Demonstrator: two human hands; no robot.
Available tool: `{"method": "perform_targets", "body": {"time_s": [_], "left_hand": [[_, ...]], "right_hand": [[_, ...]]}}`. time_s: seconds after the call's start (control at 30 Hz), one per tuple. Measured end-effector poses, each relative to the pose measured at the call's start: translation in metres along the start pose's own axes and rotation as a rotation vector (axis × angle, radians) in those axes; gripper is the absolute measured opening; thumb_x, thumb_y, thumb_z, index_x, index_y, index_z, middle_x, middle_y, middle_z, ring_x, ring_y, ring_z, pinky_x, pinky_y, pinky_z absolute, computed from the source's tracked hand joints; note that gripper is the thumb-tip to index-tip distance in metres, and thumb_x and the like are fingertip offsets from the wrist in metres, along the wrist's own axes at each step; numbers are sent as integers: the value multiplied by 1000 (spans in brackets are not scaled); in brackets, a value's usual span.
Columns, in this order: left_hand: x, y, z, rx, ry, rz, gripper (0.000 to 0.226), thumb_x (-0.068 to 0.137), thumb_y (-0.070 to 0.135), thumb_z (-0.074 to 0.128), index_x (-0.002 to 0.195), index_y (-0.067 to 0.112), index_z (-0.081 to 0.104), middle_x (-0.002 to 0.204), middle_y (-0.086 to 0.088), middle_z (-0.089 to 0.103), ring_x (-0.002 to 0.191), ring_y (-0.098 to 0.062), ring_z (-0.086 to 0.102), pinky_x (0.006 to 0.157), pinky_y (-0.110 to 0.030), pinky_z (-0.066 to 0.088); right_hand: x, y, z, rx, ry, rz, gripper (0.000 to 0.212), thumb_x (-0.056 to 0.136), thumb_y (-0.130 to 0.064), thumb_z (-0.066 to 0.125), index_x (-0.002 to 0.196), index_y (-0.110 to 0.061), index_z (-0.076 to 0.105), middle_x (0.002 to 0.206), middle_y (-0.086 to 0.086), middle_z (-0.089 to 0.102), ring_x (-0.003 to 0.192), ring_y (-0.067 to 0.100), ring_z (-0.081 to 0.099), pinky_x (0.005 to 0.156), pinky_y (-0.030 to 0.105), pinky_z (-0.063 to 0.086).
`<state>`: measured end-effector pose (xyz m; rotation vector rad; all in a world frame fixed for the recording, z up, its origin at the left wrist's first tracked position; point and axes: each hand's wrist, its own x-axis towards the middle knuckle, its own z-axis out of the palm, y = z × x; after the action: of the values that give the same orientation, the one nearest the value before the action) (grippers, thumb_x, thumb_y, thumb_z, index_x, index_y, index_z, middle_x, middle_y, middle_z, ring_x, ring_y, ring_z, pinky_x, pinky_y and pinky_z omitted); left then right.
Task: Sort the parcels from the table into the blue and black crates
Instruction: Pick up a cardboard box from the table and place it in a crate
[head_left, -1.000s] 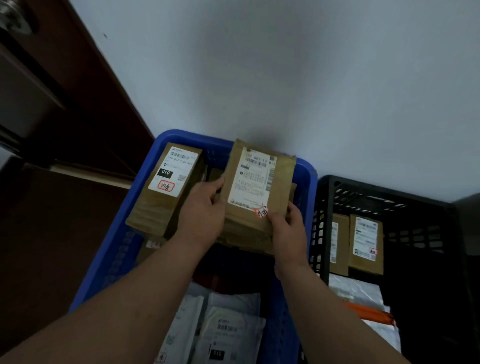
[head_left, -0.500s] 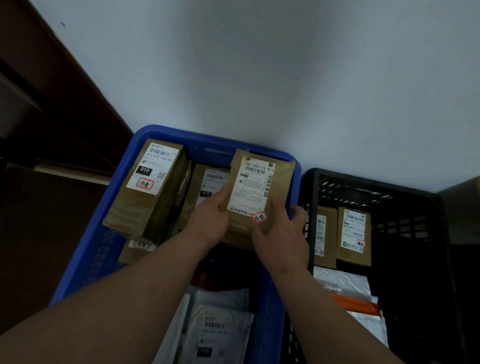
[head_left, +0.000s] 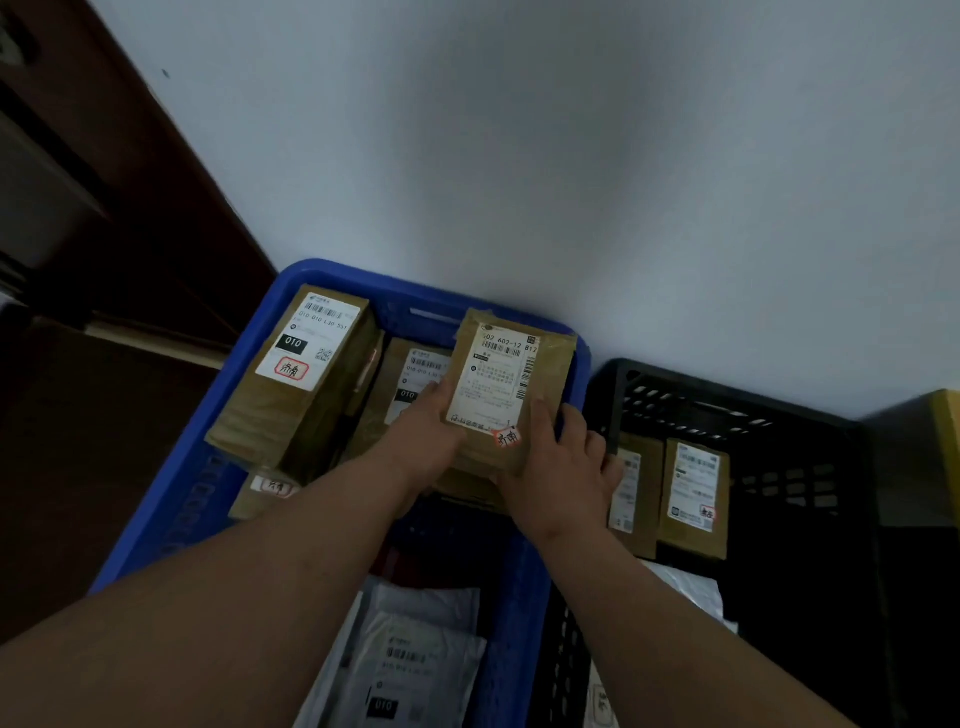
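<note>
A brown cardboard parcel (head_left: 511, 384) with a white label and a red sticker sits at the back right of the blue crate (head_left: 218, 426), on top of other brown parcels. My left hand (head_left: 423, 434) holds its left side, and my right hand (head_left: 558, 462) grips its lower right corner. Another brown parcel (head_left: 301, 384) marked 010 leans at the crate's back left, and a third parcel (head_left: 410, 384) lies between them. The black crate (head_left: 810, 483) stands to the right with two brown parcels (head_left: 693, 496) upright inside.
White mailer bags (head_left: 415, 660) lie at the front of the blue crate, and more white bags (head_left: 691, 587) in the black crate. A pale wall runs behind both crates. A dark wooden door and floor lie to the left. A yellow object (head_left: 948, 436) shows at the right edge.
Both hands have carried the parcel down and to the right into the blue crate's back right corner, onto the stack. My right hand has slid further round its lower corner.
</note>
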<state>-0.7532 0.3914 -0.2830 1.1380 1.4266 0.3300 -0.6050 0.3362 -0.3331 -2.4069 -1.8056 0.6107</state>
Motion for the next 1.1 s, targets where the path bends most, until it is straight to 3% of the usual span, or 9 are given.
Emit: {"method": "perform_targets", "body": {"time_s": [0.1,0.23,0.3,0.5,0.67,0.87,1.03,1.1], "left_hand": [[-10,1,2,47,15,-3,63,95,2,45,151,28,30,147,-3,42,128,-21,46,112,-40,37],[-37,-9,1,104,52,-17,62,96,6,48,152,27,29,150,1,37,129,-17,43,110,-30,35],[-52,-9,1,118,70,-10,60,96,8,49,150,27,32,145,0,43,123,-15,46,101,-24,36],[-104,2,13,174,59,59,53,95,10,53,144,27,42,138,4,49,117,-11,47,97,-22,34],[-157,5,35,240,7,137,53,96,13,53,147,17,38,146,-4,44,126,-16,44,103,-22,32],[-223,-3,70,284,5,179,61,97,21,54,152,15,27,155,-7,31,139,-21,34,107,-25,29],[-263,5,120,343,-27,226,60,99,26,52,152,18,26,156,-5,31,139,-21,35,99,-24,33],[-276,16,145,391,-46,287,57,99,27,52,150,18,31,153,-5,35,130,-17,45,97,-19,36]], "right_hand": [[-5,5,0,11,-73,-7,102,75,-47,69,143,-46,-7,156,3,6,133,32,16,107,54,11],[-14,15,-9,30,-166,-9,110,72,-47,70,146,-48,-11,159,0,-3,139,32,11,110,55,10],[-24,16,-16,78,-151,-9,104,73,-47,69,145,-50,-6,159,-1,0,139,31,14,109,54,13],[-69,15,-45,154,-139,96,91,79,-50,62,149,-44,5,156,-1,14,136,30,24,107,49,21],[-132,22,-73,212,-91,198,87,82,-51,62,150,-43,9,153,-1,24,135,28,29,105,48,23],[-217,42,-94,274,-82,256,85,83,-47,62,151,-41,9,153,2,23,136,29,29,107,50,26],[-275,87,-113,278,-60,301,84,85,-47,60,151,-40,9,153,2,22,136,31,27,107,49,26],[-290,112,-125,288,-36,339,81,87,-47,58,151,-40,9,153,2,22,136,31,28,107,49,26]]}}
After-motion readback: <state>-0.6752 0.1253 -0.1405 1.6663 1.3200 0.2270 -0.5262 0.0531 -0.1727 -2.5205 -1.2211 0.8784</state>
